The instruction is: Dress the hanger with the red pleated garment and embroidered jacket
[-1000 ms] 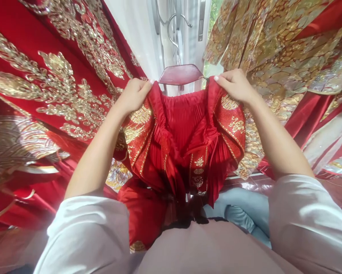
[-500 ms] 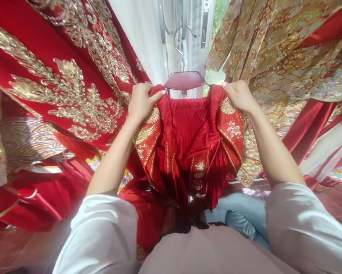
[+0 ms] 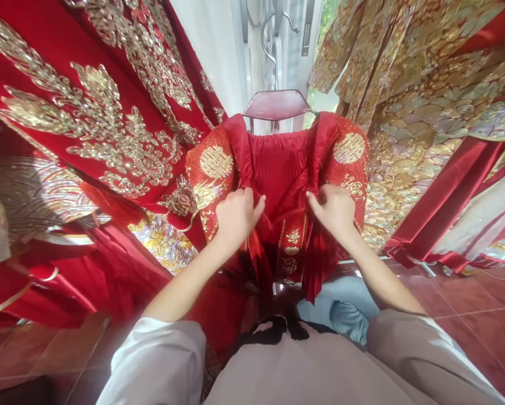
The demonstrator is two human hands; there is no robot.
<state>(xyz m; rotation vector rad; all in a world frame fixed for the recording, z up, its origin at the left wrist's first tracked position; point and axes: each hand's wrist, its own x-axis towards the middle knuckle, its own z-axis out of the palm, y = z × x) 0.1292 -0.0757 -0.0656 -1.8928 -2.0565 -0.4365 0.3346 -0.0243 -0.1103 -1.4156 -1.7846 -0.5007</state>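
A red garment (image 3: 278, 185) with gold embroidered medallions hangs in front of me on a dark red hanger (image 3: 276, 104) with a metal hook. My left hand (image 3: 234, 215) is closed on the garment's left front edge, a little below the left medallion. My right hand (image 3: 334, 209) pinches the right front edge at the same height. Between the two edges the pleated red inner cloth shows.
Red and gold embroidered robes (image 3: 88, 124) hang close on the left. Gold-scaled robes (image 3: 425, 90) hang on the right. A white curtain and window frame (image 3: 252, 45) stand behind the hanger. Red floor tiles (image 3: 480, 315) lie below, and pale blue cloth (image 3: 345, 309) near my waist.
Both hands let go of the garment's shoulders at the hanger and moved down onto the front edges. The shoulders now sit over the hanger's ends.
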